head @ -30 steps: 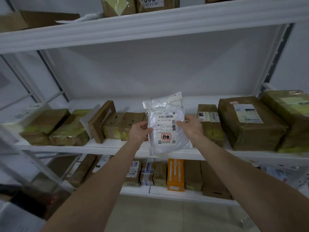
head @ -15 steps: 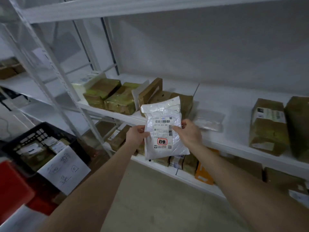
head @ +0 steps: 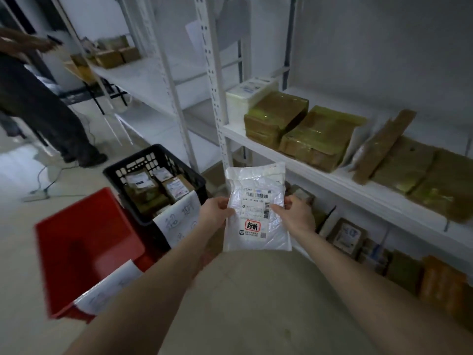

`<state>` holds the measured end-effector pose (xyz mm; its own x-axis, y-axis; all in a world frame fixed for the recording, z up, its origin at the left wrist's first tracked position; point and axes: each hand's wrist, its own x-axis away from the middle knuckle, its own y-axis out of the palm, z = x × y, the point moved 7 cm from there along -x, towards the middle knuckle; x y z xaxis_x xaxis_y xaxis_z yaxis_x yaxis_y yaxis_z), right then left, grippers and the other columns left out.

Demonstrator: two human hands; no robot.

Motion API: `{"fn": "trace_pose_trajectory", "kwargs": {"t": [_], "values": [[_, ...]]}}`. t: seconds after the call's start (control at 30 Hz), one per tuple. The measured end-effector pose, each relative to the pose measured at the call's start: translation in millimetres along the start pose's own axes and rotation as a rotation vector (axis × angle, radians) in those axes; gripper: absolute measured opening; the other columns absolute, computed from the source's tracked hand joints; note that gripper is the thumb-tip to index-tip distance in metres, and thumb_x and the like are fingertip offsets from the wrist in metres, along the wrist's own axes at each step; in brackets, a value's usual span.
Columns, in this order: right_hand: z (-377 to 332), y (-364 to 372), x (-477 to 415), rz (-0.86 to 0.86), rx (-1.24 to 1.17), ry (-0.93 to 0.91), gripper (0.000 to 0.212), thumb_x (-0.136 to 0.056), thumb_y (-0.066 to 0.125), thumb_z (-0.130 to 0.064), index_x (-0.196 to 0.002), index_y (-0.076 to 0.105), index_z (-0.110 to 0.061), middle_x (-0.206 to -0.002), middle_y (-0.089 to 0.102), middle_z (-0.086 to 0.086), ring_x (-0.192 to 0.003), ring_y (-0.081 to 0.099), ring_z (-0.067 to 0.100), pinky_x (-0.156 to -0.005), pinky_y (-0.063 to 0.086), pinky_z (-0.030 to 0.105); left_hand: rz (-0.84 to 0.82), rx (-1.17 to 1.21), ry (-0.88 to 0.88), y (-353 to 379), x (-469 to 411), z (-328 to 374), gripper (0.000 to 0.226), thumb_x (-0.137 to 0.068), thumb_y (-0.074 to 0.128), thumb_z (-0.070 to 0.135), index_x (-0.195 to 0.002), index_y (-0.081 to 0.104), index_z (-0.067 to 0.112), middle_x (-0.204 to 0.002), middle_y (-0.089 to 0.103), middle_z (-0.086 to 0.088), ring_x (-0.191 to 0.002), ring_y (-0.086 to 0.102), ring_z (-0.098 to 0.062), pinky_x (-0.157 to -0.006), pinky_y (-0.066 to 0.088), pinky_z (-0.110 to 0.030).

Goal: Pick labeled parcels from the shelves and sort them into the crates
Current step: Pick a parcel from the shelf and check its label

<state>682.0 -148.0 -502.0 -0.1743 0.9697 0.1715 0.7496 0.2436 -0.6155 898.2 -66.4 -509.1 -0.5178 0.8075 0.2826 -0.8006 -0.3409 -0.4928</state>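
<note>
At the middle of the view, one white parcel (head: 257, 208) is held upright in the air, its barcode label and red stamp facing the camera. Two hands hold it. The left hand (head: 216, 213) pinches its nine o'clock edge, thumb on the front and fingers behind. The right hand (head: 297, 215) pinches its three o'clock edge the same way. The parcel touches neither shelf nor crate.

Two crates stand on the floor. At ten o'clock from the parcel is one black crate (head: 184, 166). It holds brown parcels with three white labels facing up, though their full number cannot be counted. One handwritten paper sign (head: 176, 219) hangs on its near wall. At eight o'clock is one red crate (head: 84, 242), blurred, with a second paper sign (head: 110, 285) on its near wall. Its contents cannot be told.

At two o'clock a white shelf (head: 332, 180) carries one white box (head: 245, 96) at its end. Beside that are two tape-wrapped brown boxes (head: 275, 116) (head: 320, 137), touching each other. One flat brown parcel (head: 384, 147) leans tilted just beyond them, with more brown parcels past it. At four o'clock the lower shelf holds further parcels (head: 348, 234), too dim to count.

At ten o'clock, far off, the legs of another person (head: 38, 106) stand on the floor.
</note>
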Motion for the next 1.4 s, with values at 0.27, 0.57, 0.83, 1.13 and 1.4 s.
{"fn": "trace_pose_trajectory", "kwargs": {"t": [0.27, 0.57, 0.83, 1.13, 1.4], "values": [[-65, 123, -51, -0.177, 0.086, -0.018, 0.015, -0.088, 0.063, -0.039, -0.093, 0.058, -0.026, -0.088, 0.065, -0.008, -0.076, 0.065, 0.015, -0.070, 0.055, 0.034, 0.089, 0.083, -0.169, -80, -54, -76, 0.028, -0.088, 0.063, 0.008, -0.116, 0.065, 0.007, -0.103, 0.068, -0.007, -0.092, 0.067, -0.023, -0.077, 0.059, -0.041], [-135, 264, -163, -0.399, 0.038, -0.063, 0.023, -0.082, 0.069, -0.039, -0.096, 0.052, -0.030, -0.089, 0.065, -0.009, -0.074, 0.065, 0.013, -0.070, 0.057, 0.036, 0.267, 0.063, -0.300, -159, -166, -121, 0.028, -0.091, 0.061, 0.015, -0.118, 0.064, 0.010, -0.093, 0.066, 0.002, -0.083, 0.067, -0.020, -0.074, 0.060, -0.040], [-196, 372, -231, -0.578, 0.126, -0.069, 0.042, -0.079, 0.073, -0.038, -0.113, 0.052, -0.027, -0.104, 0.067, -0.004, -0.085, 0.067, 0.020, -0.077, 0.057, 0.040, 0.420, 0.075, -0.448, -214, -242, -161, 0.028, -0.083, 0.071, 0.030, -0.106, 0.061, 0.017, -0.097, 0.066, 0.004, -0.084, 0.065, -0.014, -0.073, 0.057, -0.033], [-244, 478, -240, -0.679, 0.038, -0.030, 0.038, -0.090, 0.064, -0.013, -0.126, 0.051, -0.011, -0.112, 0.062, 0.005, -0.082, 0.053, 0.013, -0.050, 0.035, 0.012, 0.494, -0.021, -0.518, -288, -294, -219, 0.039, -0.086, 0.067, 0.028, -0.120, 0.053, 0.017, -0.109, 0.063, 0.004, -0.086, 0.060, -0.013, -0.069, 0.051, -0.029], [-221, 518, -259, -0.500, 0.471, -0.084, 0.026, -0.090, 0.054, -0.020, -0.113, 0.054, -0.032, -0.104, 0.065, 0.000, -0.088, 0.060, 0.025, -0.067, 0.046, 0.029, 0.102, -0.045, -0.611, -257, -338, -277, 0.048, -0.090, 0.057, 0.023, -0.134, 0.043, 0.009, -0.129, 0.054, -0.009, -0.111, 0.057, -0.025, -0.088, 0.050, -0.035]]}}
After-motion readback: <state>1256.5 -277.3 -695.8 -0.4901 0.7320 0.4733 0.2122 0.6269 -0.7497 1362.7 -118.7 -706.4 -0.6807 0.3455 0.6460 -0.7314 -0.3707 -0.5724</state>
